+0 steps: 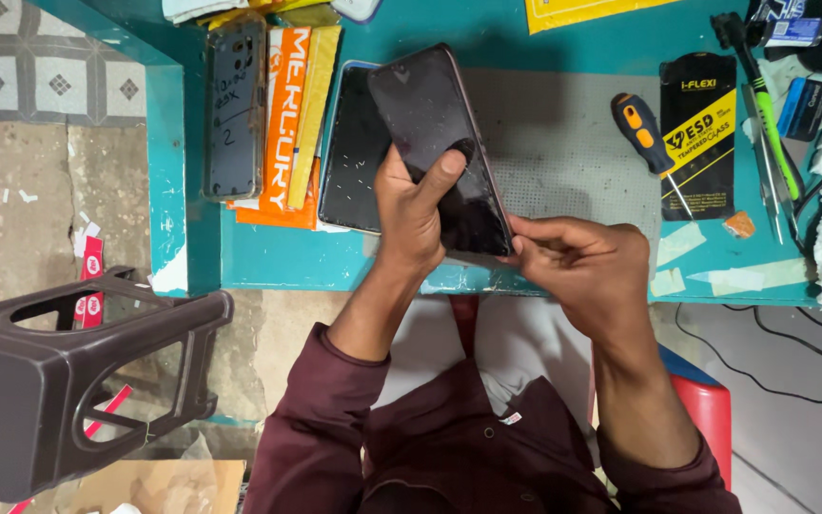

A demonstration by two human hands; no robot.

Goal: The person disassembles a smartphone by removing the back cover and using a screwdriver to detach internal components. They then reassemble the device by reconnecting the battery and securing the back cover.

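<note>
My left hand [413,211] grips a black smartphone [435,114] from below, thumb pressed on its dark screen. The phone is tilted, its top pointing away from me. My right hand [577,262] pinches the phone's lower right corner with thumb and fingertips. Under the phone, a second dark screen panel [354,152] with scattered white scratches lies flat on the teal table [268,257].
A clear phone case [235,105] and an orange packet [283,124] lie at left. A grey work mat [563,133], an orange-black screwdriver [641,131], a black-yellow glass packet [701,133], a green tool [768,114] and tweezers sit at right. A dark plastic stool [59,371] stands on the floor.
</note>
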